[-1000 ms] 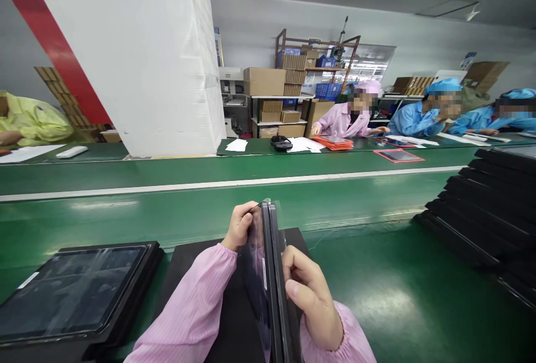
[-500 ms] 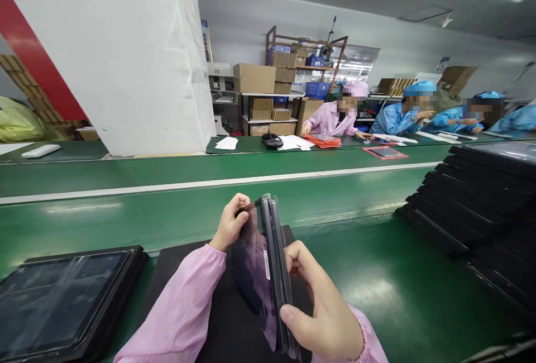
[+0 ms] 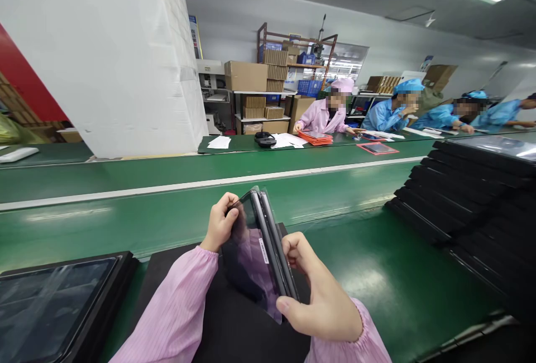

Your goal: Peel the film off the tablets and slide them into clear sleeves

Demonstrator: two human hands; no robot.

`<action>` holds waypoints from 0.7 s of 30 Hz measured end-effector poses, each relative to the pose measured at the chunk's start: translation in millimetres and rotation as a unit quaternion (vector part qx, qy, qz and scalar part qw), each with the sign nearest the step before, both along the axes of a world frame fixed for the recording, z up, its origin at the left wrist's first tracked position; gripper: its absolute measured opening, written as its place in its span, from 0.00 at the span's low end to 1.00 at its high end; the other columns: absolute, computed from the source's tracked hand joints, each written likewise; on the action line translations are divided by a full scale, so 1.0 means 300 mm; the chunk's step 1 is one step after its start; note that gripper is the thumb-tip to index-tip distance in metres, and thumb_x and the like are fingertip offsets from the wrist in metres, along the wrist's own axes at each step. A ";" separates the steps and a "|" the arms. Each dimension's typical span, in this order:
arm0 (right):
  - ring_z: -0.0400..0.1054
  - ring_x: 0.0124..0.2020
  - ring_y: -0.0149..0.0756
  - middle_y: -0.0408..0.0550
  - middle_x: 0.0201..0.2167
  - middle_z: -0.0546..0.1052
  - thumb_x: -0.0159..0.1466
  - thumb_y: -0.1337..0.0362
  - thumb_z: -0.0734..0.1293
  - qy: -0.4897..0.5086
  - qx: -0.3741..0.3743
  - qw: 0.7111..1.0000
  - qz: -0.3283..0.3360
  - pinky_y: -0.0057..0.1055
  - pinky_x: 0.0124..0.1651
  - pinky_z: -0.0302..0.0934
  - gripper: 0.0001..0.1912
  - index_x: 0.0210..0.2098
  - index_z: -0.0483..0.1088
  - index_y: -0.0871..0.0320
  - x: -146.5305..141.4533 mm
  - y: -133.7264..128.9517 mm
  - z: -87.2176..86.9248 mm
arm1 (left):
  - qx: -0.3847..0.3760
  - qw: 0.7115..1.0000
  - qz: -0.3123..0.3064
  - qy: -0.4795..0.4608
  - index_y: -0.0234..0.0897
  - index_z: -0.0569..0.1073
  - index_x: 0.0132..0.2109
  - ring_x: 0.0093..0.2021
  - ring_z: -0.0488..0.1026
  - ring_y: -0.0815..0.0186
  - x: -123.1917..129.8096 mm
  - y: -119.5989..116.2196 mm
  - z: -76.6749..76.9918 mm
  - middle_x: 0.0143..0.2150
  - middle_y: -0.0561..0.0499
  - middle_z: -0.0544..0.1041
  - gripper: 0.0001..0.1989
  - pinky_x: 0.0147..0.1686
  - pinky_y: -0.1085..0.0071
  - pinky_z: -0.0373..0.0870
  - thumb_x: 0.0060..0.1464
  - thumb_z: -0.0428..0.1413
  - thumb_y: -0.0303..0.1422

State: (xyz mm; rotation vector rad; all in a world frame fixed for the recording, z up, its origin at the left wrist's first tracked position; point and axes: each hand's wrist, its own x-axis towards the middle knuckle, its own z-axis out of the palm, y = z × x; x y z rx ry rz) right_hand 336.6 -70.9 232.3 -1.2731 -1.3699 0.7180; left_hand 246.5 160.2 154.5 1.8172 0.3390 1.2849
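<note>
Two tablets (image 3: 255, 262), back to back or stacked, are held on edge in front of me, their grey rims turned to the right. Clear film with a small white label covers the dark glossy face and sticks out past the edges. My left hand (image 3: 221, 220) pinches the upper left corner, thumb on the face. My right hand (image 3: 314, 287) grips the right-hand edge, thumb low and fingers curled behind. Below them lies a black foam pad (image 3: 218, 324) on the green bench.
At the left, another film-covered tablet (image 3: 54, 301) lies in a black tray. A tall stack of black trays (image 3: 473, 206) stands at the right. Across the green conveyor (image 3: 167, 176), several co-workers sit beside red-framed panels (image 3: 316, 137) and papers.
The tablets have tipped a little, with their rims showing more. Both hands keep their grip. The whole view has shifted slightly to the right.
</note>
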 end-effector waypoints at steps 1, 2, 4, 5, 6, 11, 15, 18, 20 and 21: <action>0.57 0.32 0.32 0.39 0.32 0.62 0.49 0.73 0.65 0.005 -0.008 1.000 0.004 0.30 0.37 0.55 0.20 0.39 0.57 0.53 0.005 0.001 0.004 | 0.003 1.000 0.000 0.003 0.40 0.63 0.30 0.23 0.58 0.67 -0.004 0.002 0.001 0.22 0.57 0.63 0.29 0.25 0.70 0.56 0.52 0.49 0.63; 0.57 0.32 0.31 0.39 0.33 0.62 0.50 0.72 0.66 0.009 -0.015 1.000 0.013 0.30 0.37 0.55 0.19 0.39 0.56 0.53 0.010 0.001 0.007 | 0.007 1.000 0.000 0.005 0.40 0.63 0.30 0.22 0.58 0.68 -0.008 0.004 0.003 0.22 0.57 0.64 0.28 0.25 0.70 0.56 0.53 0.49 0.63; 0.56 0.32 0.31 0.40 0.33 0.62 0.53 0.70 0.66 0.016 -0.021 0.999 0.032 0.30 0.37 0.55 0.18 0.39 0.57 0.53 0.018 0.004 0.011 | 0.015 1.000 0.001 0.005 0.40 0.63 0.29 0.21 0.58 0.68 -0.015 0.007 0.007 0.21 0.57 0.64 0.28 0.24 0.70 0.55 0.54 0.49 0.62; 0.56 0.32 0.32 0.40 0.34 0.62 0.55 0.68 0.66 0.017 -0.020 0.999 0.040 0.30 0.38 0.55 0.16 0.40 0.57 0.53 0.021 0.006 0.011 | 0.019 1.000 0.001 0.004 0.40 0.63 0.28 0.21 0.58 0.68 -0.018 0.009 0.009 0.21 0.57 0.64 0.28 0.24 0.70 0.55 0.54 0.48 0.61; 0.56 0.33 0.32 0.41 0.34 0.62 0.56 0.67 0.66 0.017 -0.016 0.999 0.046 0.31 0.38 0.55 0.15 0.41 0.57 0.54 0.024 0.008 0.011 | 0.023 1.000 0.001 0.003 0.40 0.63 0.28 0.20 0.58 0.68 -0.021 0.010 0.010 0.20 0.56 0.64 0.28 0.23 0.70 0.55 0.55 0.48 0.61; 0.57 0.34 0.33 0.43 0.35 0.63 0.61 0.62 0.65 0.018 -0.011 0.998 0.059 0.32 0.40 0.55 0.14 0.43 0.57 0.55 0.039 0.020 -0.005 | 0.041 0.999 -0.003 -0.002 0.40 0.61 0.25 0.18 0.58 0.68 -0.029 0.015 0.013 0.18 0.56 0.64 0.29 0.21 0.69 0.54 0.57 0.45 0.61; 0.59 0.35 0.35 0.44 0.36 0.65 0.64 0.56 0.65 0.038 -0.021 0.997 0.062 0.33 0.39 0.55 0.15 0.43 0.57 0.54 0.049 0.020 -0.014 | 0.047 0.999 0.001 0.000 0.41 0.61 0.24 0.18 0.59 0.67 -0.027 0.013 0.016 0.18 0.56 0.64 0.29 0.22 0.69 0.54 0.57 0.44 0.61; 0.59 0.36 0.36 0.45 0.36 0.65 0.65 0.53 0.64 0.057 -0.020 0.996 0.071 0.33 0.40 0.55 0.16 0.43 0.57 0.54 0.055 0.021 -0.021 | 0.049 0.999 0.006 0.002 0.40 0.61 0.24 0.19 0.58 0.68 -0.026 0.012 0.020 0.18 0.56 0.63 0.29 0.22 0.69 0.54 0.57 0.44 0.61; 0.58 0.35 0.36 0.45 0.36 0.64 0.65 0.51 0.63 0.073 -0.020 0.994 0.080 0.33 0.39 0.55 0.16 0.43 0.57 0.54 0.061 0.024 -0.030 | 0.048 0.999 0.009 0.004 0.40 0.61 0.24 0.19 0.58 0.68 -0.025 0.012 0.020 0.18 0.56 0.62 0.30 0.22 0.69 0.54 0.56 0.44 0.62; 0.57 0.34 0.36 0.45 0.35 0.64 0.66 0.51 0.62 0.078 -0.020 0.993 0.083 0.33 0.38 0.54 0.16 0.43 0.58 0.54 0.063 0.026 -0.035 | 0.048 0.999 0.010 0.006 0.40 0.61 0.24 0.19 0.58 0.68 -0.024 0.012 0.020 0.18 0.56 0.62 0.30 0.22 0.69 0.54 0.56 0.44 0.62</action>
